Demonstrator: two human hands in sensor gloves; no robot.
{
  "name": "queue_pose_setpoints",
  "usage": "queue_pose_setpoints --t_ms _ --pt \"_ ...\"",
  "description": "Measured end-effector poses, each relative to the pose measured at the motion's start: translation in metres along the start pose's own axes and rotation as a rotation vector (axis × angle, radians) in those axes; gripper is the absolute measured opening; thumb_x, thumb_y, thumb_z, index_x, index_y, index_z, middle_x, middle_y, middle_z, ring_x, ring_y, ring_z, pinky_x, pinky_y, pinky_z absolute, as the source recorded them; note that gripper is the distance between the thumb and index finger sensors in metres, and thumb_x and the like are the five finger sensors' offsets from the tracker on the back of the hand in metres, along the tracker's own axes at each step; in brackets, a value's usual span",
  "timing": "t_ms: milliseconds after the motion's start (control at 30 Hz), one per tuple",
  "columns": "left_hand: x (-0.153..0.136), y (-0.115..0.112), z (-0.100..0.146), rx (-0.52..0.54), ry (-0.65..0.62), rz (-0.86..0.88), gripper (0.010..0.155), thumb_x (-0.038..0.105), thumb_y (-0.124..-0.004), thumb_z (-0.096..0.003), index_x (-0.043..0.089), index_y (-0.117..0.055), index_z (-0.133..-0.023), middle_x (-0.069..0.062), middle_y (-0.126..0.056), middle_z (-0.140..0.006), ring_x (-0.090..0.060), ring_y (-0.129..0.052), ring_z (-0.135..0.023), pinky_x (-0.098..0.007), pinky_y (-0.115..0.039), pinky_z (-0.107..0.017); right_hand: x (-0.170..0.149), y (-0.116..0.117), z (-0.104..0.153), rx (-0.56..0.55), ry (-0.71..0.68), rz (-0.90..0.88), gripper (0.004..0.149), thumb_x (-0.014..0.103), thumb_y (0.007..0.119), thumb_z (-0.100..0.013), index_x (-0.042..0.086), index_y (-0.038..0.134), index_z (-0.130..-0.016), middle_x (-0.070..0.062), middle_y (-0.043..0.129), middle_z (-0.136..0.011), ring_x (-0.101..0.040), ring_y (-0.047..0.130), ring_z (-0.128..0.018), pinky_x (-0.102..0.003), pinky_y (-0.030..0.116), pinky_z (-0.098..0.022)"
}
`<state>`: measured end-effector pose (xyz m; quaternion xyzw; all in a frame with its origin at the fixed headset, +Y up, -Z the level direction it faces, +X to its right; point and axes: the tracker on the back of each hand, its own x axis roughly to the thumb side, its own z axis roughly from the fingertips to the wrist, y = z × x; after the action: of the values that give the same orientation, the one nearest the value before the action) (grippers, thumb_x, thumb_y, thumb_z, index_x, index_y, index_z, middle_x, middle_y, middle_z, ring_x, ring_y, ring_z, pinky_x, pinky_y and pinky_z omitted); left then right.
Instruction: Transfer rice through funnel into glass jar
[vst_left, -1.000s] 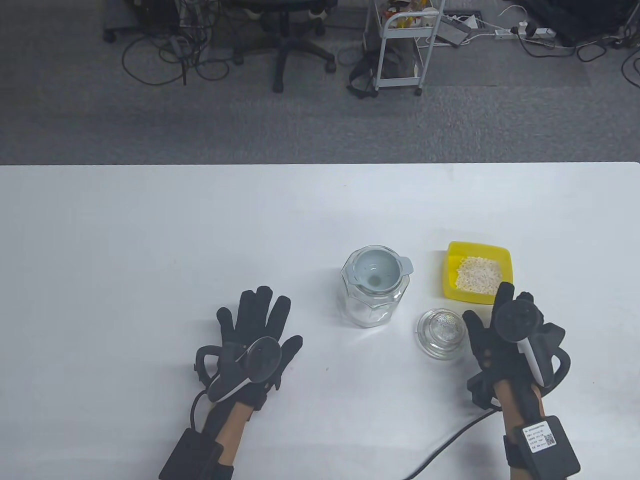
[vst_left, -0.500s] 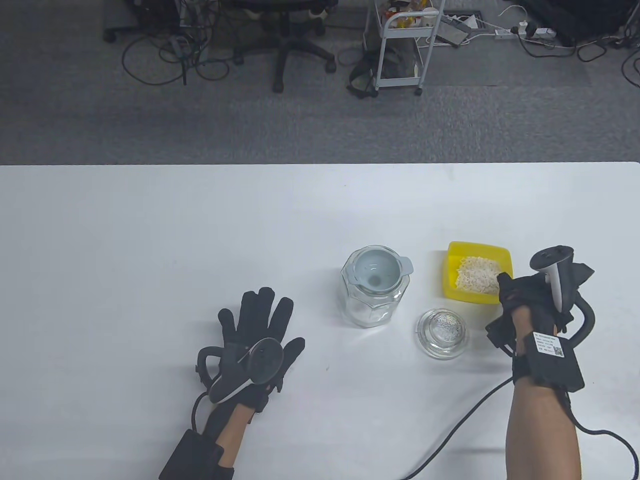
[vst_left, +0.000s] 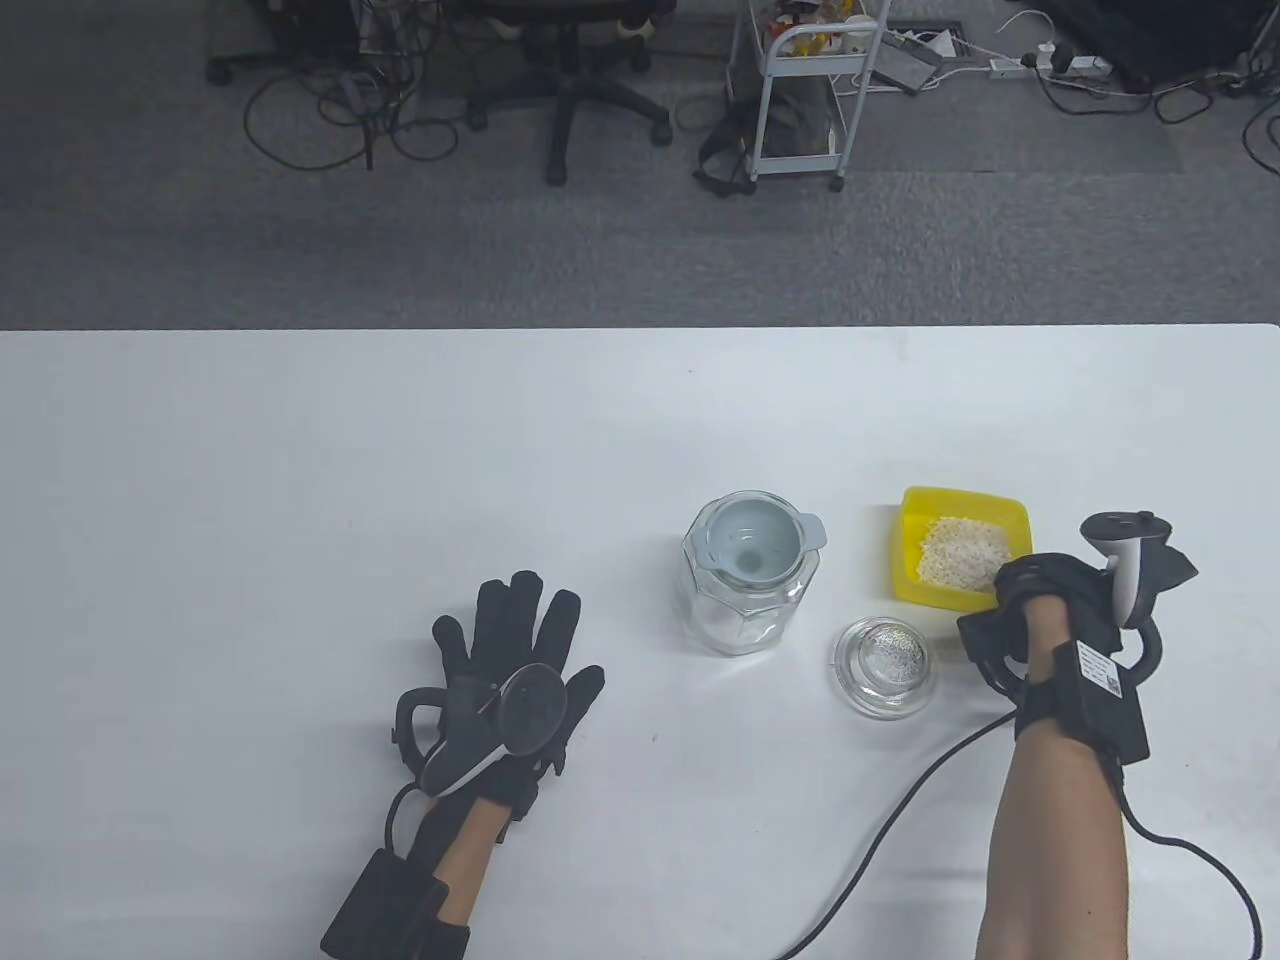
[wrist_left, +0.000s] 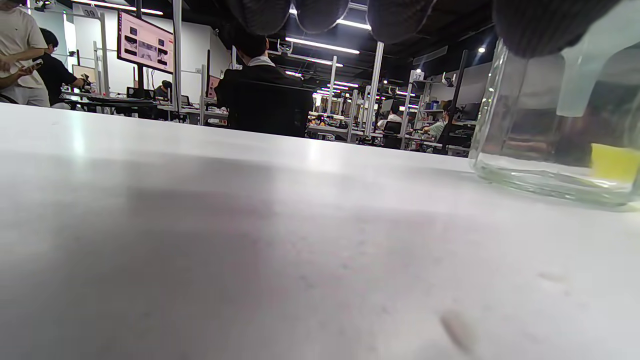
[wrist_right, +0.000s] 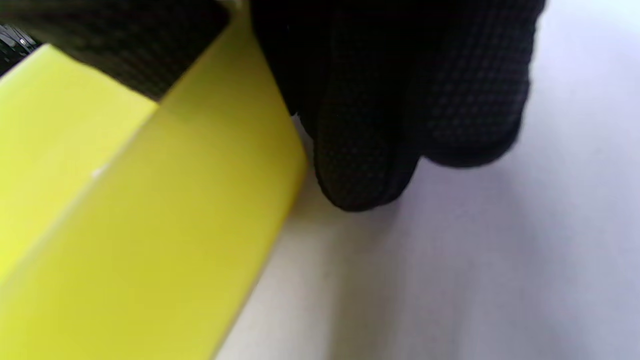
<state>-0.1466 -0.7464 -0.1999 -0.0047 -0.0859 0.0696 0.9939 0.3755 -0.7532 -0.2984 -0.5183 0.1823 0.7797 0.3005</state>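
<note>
A clear glass jar (vst_left: 748, 600) stands mid-table with a pale grey funnel (vst_left: 757, 545) in its mouth; the jar also shows in the left wrist view (wrist_left: 555, 125). A yellow square tub (vst_left: 962, 516) holding white rice (vst_left: 960, 550) sits to its right. My right hand (vst_left: 1040, 590) grips the tub's near right corner; the right wrist view shows my fingers (wrist_right: 400, 100) against the yellow wall (wrist_right: 150, 225). My left hand (vst_left: 520, 640) lies flat and spread on the table, left of the jar, holding nothing.
The jar's glass lid (vst_left: 886, 666) lies on the table in front of the tub, just left of my right hand. A black cable (vst_left: 900, 830) runs from my right wrist across the near table. The table's far edge (vst_left: 640, 328) borders grey carpet.
My right hand has swung from beside the lid up to the tub's near right corner and taken hold of it; the tub has shifted slightly right. My left hand has stayed put.
</note>
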Motion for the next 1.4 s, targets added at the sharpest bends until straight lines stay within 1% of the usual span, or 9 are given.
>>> queue_pose_setpoints --t_ms 33,67,200,467,733,900,1000,1367,1400 --pt "0.000 0.000 0.000 -0.001 -0.001 -0.001 0.077 0.073 -0.066 -0.0540 0.041 -0.037 -0.118 -0.008 -0.026 -0.131 -0.044 -0.031 -0.120 -0.077 -0.033 -0.074 -0.001 0.000 0.000 -0.002 -0.007 -0.021 0.047 0.044 0.083 -0.043 0.021 0.076 -0.084 -0.016 0.083 -0.083 -0.018 0.112 -0.052 -0.033 0.102 -0.035" --pt "0.000 0.000 0.000 -0.001 -0.002 -0.003 0.077 0.073 -0.066 -0.0541 0.040 -0.037 -0.118 -0.010 -0.026 -0.131 -0.044 -0.031 -0.120 -0.077 -0.033 -0.074 -0.001 -0.001 0.002 -0.003 -0.023 -0.076 0.047 0.042 0.084 -0.043 0.019 0.075 -0.083 -0.019 0.082 -0.085 -0.019 0.113 -0.051 -0.033 0.103 -0.034" --pt "0.000 0.000 0.001 0.016 0.004 -0.002 0.077 0.072 -0.066 -0.0544 0.039 -0.038 -0.118 -0.010 -0.024 -0.131 -0.044 -0.029 -0.120 -0.076 -0.032 -0.075 -0.002 -0.007 0.011 0.053 -0.093 -0.264 0.046 0.040 0.081 -0.044 0.013 0.069 -0.080 -0.027 0.075 -0.094 -0.021 0.119 -0.046 -0.034 0.107 -0.031" --pt "-0.002 -0.004 0.001 -0.007 0.011 -0.004 0.077 0.072 -0.065 -0.0546 0.039 -0.038 -0.118 -0.010 -0.024 -0.131 -0.045 -0.028 -0.120 -0.076 -0.032 -0.075 -0.008 -0.009 0.050 0.291 -0.196 -0.609 0.047 0.039 0.083 -0.043 0.012 0.065 -0.078 -0.030 0.076 -0.091 -0.023 0.117 -0.041 -0.036 0.104 -0.028" --pt "-0.010 -0.005 0.003 -0.012 0.045 -0.011 0.079 0.072 -0.065 -0.0541 0.038 -0.036 -0.119 -0.011 -0.022 -0.130 -0.046 -0.027 -0.119 -0.077 -0.032 -0.074 -0.008 -0.023 0.080 0.188 -0.358 -0.593 0.050 0.044 0.079 -0.045 0.014 0.059 -0.080 -0.021 0.088 -0.083 -0.023 0.115 -0.033 -0.036 0.100 -0.021" --pt "-0.012 -0.005 -0.002 -0.004 0.066 0.001 0.080 0.073 -0.063 -0.0539 0.038 -0.034 -0.119 -0.011 -0.021 -0.130 -0.046 -0.026 -0.119 -0.077 -0.031 -0.074 0.000 -0.019 0.078 0.333 -0.401 -0.595 0.058 0.050 0.076 -0.047 0.016 0.050 -0.087 -0.018 0.078 -0.090 -0.024 0.112 -0.038 -0.036 0.098 -0.026" --pt "-0.013 -0.009 -0.002 -0.020 0.072 0.003 0.080 0.073 -0.063 -0.0538 0.038 -0.034 -0.119 -0.012 -0.021 -0.130 -0.046 -0.026 -0.119 -0.077 -0.031 -0.074 0.006 -0.014 0.081 0.438 -0.431 -0.663 0.066 0.052 0.074 -0.047 0.017 0.041 -0.092 -0.020 0.067 -0.095 -0.030 0.106 -0.049 -0.042 0.093 -0.036" --pt "-0.014 -0.009 -0.002 -0.031 0.070 0.007 0.080 0.073 -0.063 -0.0540 0.037 -0.034 -0.119 -0.012 -0.020 -0.130 -0.047 -0.026 -0.119 -0.076 -0.031 -0.074 0.010 -0.016 0.086 0.452 -0.498 -0.676 0.084 0.057 0.076 -0.047 0.016 0.030 -0.102 -0.022 0.058 -0.097 -0.033 0.101 -0.060 -0.044 0.090 -0.044" --pt "-0.014 -0.009 -0.002 -0.030 0.069 0.006 0.080 0.073 -0.063 -0.0540 0.037 -0.034 -0.119 -0.013 -0.020 -0.130 -0.047 -0.026 -0.119 -0.076 -0.031 -0.074 0.010 -0.015 0.086 0.452 -0.500 -0.671 0.087 0.073 0.066 -0.050 0.015 0.030 -0.103 -0.022 0.058 -0.097 -0.033 0.101 -0.061 -0.044 0.090 -0.045"
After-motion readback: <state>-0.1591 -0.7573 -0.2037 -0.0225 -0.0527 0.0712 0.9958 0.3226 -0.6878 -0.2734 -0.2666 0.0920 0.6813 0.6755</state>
